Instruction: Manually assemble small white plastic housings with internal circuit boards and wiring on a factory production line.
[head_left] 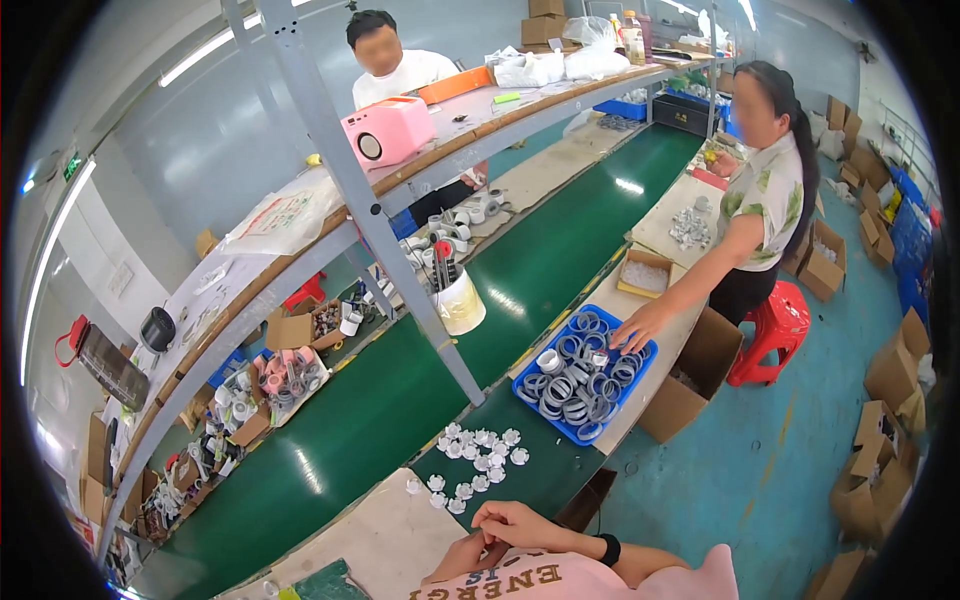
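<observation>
Close to my body at the lower edge, my left hand (462, 558) and my right hand (515, 524) meet with fingers curled together. Anything small between them is hidden. A black band (608, 549) circles my right wrist. Just beyond my hands, several white flower-shaped plastic parts (482, 463) lie loosely spread on the dark green bench surface. Farther right, a blue tray (518, 385) holds many grey rings and a few white round parts. A co-worker's hand (645, 325) reaches into that tray from the right.
A green conveyor belt (530, 270) runs diagonally past the bench. A grey metal post (375, 215) stands ahead, with a white tub (460, 305) beside it. The co-worker is near a red stool (770, 335); cardboard boxes (690, 375) stand on the floor. Another person is behind the shelf.
</observation>
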